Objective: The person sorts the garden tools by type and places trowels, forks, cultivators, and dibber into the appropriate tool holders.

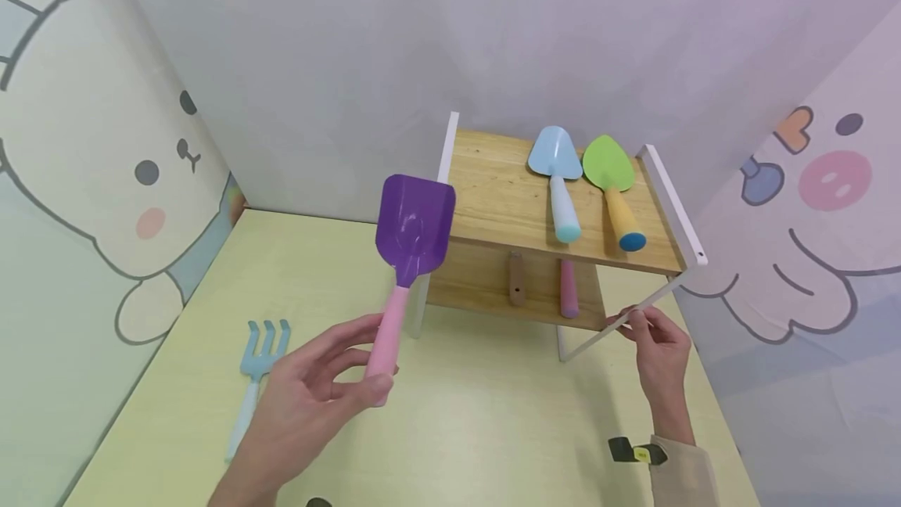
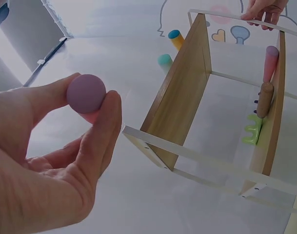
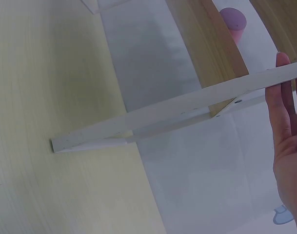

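Note:
My left hand (image 1: pixel 310 390) pinches the pink handle of a toy shovel (image 1: pixel 415 225) and holds it up in the air, its purple blade pointing upward. In the left wrist view only the round handle end (image 2: pixel 86 93) shows between thumb and fingers. On the right, my right hand (image 1: pixel 658 346) grips a white front leg (image 1: pixel 655 292) of a small two-tier wooden shelf (image 1: pixel 493 190), thumb in front and fingers behind. A light blue trowel (image 1: pixel 556 170) and a green trowel with a yellow handle (image 1: pixel 611 178) lie side by side on its top board.
On the lower board are a brown handle (image 1: pixel 517 278), a pink handle (image 1: pixel 568 289) and a green pronged tool head (image 2: pixel 253 129). A light blue hand fork (image 1: pixel 260 370) lies on the table (image 1: pixel 450 429) at left. Walls with cartoon prints surround the table.

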Available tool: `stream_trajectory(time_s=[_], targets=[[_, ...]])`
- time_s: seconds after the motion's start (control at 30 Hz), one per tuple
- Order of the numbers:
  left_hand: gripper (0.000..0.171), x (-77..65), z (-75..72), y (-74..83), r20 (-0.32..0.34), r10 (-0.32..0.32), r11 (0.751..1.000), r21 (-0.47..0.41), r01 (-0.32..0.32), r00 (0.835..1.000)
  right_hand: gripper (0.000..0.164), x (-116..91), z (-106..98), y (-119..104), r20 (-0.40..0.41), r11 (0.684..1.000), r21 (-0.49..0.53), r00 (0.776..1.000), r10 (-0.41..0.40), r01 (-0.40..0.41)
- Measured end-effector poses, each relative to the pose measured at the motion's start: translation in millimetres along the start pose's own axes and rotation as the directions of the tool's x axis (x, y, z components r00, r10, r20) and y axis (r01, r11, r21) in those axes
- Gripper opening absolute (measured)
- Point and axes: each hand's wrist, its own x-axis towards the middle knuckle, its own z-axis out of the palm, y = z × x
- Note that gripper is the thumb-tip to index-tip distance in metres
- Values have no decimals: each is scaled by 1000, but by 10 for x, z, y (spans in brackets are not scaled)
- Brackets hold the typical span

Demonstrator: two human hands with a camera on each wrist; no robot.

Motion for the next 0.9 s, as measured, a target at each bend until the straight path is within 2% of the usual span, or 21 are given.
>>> stream_trajectory(time_s=[0.3, 0.63, 0.8, 0.9], targets=[[51, 183, 190, 145, 44, 35, 999, -21, -34, 998, 14, 10, -13, 30, 29, 998, 54, 999, -35, 34], [50, 416, 340, 201, 90, 91, 995, -46, -87, 992, 15, 10, -9, 4, -2, 1000, -12, 1000, 6, -6], [51, 511, 406, 258, 79, 68, 998, 12, -69, 995, 16, 7, -5, 10, 7, 1000, 2, 1000, 2, -2], [54, 558, 445, 313, 65, 6, 997, 73, -11, 998, 16, 6, -2, 18, 9, 1000, 23, 1000, -7, 6]])
